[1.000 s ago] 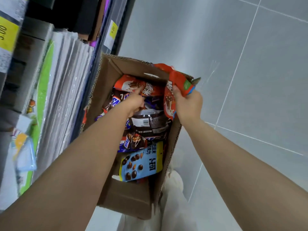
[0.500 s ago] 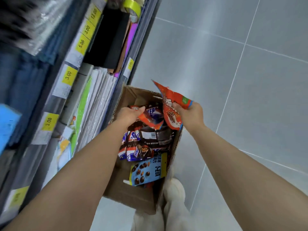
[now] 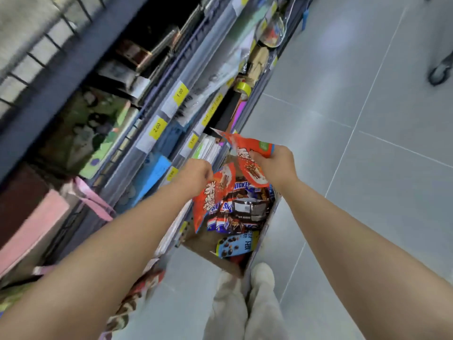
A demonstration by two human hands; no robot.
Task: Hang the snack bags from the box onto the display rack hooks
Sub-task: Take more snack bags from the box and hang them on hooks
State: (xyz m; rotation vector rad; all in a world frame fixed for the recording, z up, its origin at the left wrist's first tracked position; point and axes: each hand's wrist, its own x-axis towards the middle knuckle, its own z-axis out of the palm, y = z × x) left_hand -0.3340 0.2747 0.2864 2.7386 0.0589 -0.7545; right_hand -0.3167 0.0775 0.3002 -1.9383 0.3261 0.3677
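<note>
An open cardboard box (image 3: 210,257) stands on the floor against the shelving. It holds brown Snickers bags (image 3: 241,207) and a blue chocolate-ball bag (image 3: 236,245). My left hand (image 3: 196,175) grips the top corner of an orange snack bag (image 3: 210,200), which hangs lifted over the box. My right hand (image 3: 277,163) grips a second orange snack bag (image 3: 247,155) by its top, higher up and above the box's far end. Both bags hang clear of the other bags.
Shelving (image 3: 137,123) with yellow price tags and packaged goods fills the left side. A wire grid (image 3: 31,47) shows at the top left. Grey tiled floor (image 3: 367,143) lies to the right. My light trouser legs (image 3: 242,307) are beside the box's near end.
Both hands have risen with their orange bags; the left bag has come up out of the box. The view has tilted up, showing more shelving.
</note>
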